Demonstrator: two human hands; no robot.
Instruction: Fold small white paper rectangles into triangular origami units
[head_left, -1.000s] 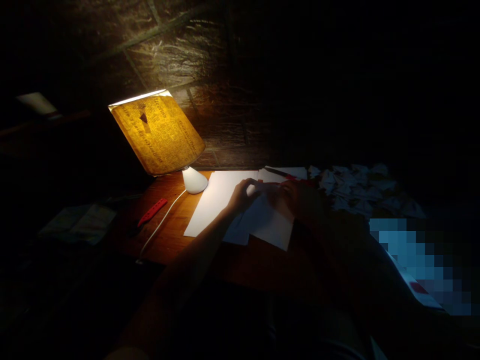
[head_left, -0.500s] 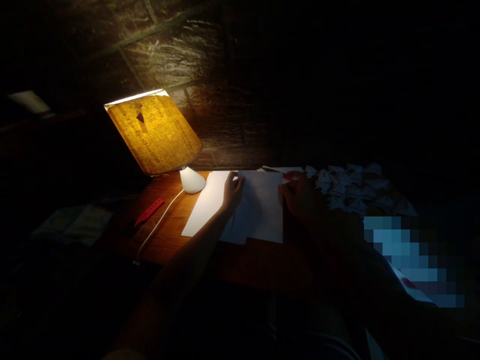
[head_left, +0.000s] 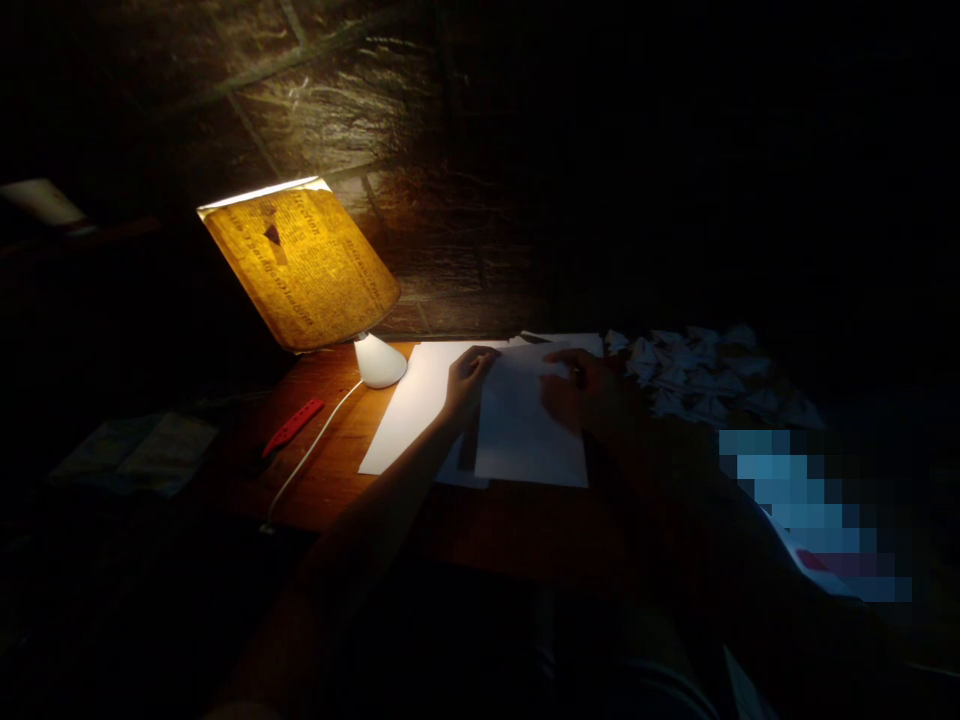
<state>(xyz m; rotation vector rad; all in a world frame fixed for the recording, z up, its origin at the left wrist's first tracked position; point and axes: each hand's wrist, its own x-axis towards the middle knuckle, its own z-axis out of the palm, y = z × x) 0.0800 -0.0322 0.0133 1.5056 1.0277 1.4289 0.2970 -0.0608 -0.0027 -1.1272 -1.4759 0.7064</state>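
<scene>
A white sheet of paper (head_left: pixel 525 440) lies over other white sheets (head_left: pixel 420 400) on the wooden table. Its upper left corner is under the curled fingers of my left hand (head_left: pixel 469 378), which look closed on it. Over the sheet's upper right part is my right hand (head_left: pixel 596 390), index finger stretched to the left, with a shadow on the paper below. Nothing shows in its fingers, and whether they touch the sheet is unclear. A dark thin piece (head_left: pixel 534 338) shows at the far edge of the sheets.
A lit table lamp (head_left: pixel 381 362) with a printed shade stands left of the papers, its white cord (head_left: pixel 319 445) crossing the table (head_left: pixel 352 500). Beside the cord lies a red cutter-like tool (head_left: pixel 294 427). Several folded paper pieces (head_left: pixel 690 370) lie at right. Behind is a stone-patterned wall (head_left: pixel 337 110).
The sheet, raised between both hands half a second ago, has come down flatter on the papers. My right hand has let go of its right edge and reaches over it. The view shifted slightly right.
</scene>
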